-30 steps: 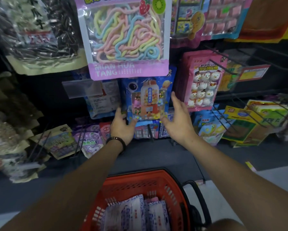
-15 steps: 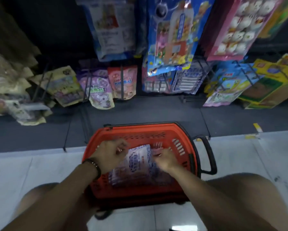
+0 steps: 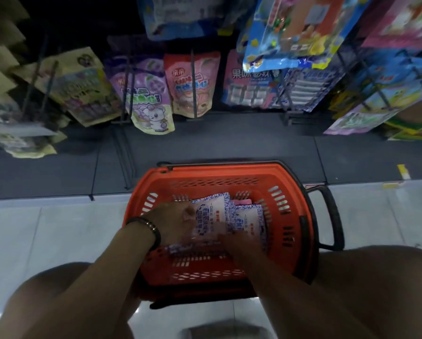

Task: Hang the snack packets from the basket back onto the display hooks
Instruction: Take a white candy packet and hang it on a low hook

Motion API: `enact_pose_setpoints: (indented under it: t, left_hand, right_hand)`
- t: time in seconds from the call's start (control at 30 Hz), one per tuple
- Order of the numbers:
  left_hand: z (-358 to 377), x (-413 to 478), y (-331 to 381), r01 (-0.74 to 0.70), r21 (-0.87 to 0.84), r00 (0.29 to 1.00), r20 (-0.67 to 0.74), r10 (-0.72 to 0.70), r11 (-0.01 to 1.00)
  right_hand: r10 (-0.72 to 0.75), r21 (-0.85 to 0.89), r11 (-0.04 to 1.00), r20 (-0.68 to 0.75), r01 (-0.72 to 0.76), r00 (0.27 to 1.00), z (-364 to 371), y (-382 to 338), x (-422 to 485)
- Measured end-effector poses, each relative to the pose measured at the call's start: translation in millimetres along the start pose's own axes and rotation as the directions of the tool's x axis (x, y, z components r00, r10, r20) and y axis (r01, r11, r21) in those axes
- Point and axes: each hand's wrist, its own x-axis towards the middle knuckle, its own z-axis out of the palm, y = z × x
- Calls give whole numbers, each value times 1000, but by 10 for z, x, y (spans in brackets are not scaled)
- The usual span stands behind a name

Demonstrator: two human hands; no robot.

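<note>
White packets [image 3: 211, 216] with blue print, overlapping in our basket [image 3: 229, 171], beneath our left hand [image 3: 173, 222] and right hand [image 3: 238, 243], both blurred, grips we cannot tell.

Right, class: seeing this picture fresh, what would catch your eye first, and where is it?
The orange basket on the floor at centre, with the left hand and the blurred right hand down on the white-and-blue packets inside it. Behind it, bright bags hang in a row, a pink bag in the middle.
</note>
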Motion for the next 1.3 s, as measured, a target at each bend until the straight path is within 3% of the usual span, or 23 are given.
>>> enact_pose_setpoints:
  t: [0.2,0.37,0.53,0.7,0.8,0.87,0.93,1.03,1.2,1.3]
  left_hand:
    - [-22,-59,32,46,38,994,93,-49,998]
    - [-79,-221,166,71,39,994,83,-74,997]
    - [40,-336,98,127,54,989,62,-131,990]
    - [96,-619,126,123,-57,990,-66,-127,991]
    - [59,-790,184,3,-193,979,-199,-42,981]
    - [-65,-1007,309,-178,-332,944,-323,66,926]
    - [-193,-1262,483,-351,-499,908,-389,157,792]
    - [-217,-1549,713,-460,-640,879,-425,216,616]
    - [-133,-1756,1042,-566,-683,793,-605,77,462]
    - [-140,-1873,1257,-594,-690,756,-655,-6,415]
  right_hand:
    - [-53,176,982,-116,73,992,179,-39,-2]
    - [-170,345,917,-115,200,979,192,283,429]
    - [-204,584,777,-120,235,972,-234,-122,-475]
    - [-509,489,730,-77,477,857,-687,-334,-1491]
    - [-625,437,665,-119,606,772,-956,-438,-1902]
    - [-689,397,608,-165,687,705,-1144,-507,-2120]
    - [-721,370,563,-217,739,658,-1313,-615,-2316]
    - [-736,395,497,-280,773,616,-1490,-778,-2639]
    - [-783,469,375,-303,800,544,-1676,-930,-2998]
    - [-836,515,348,-208,784,508,-1708,-861,-3133]
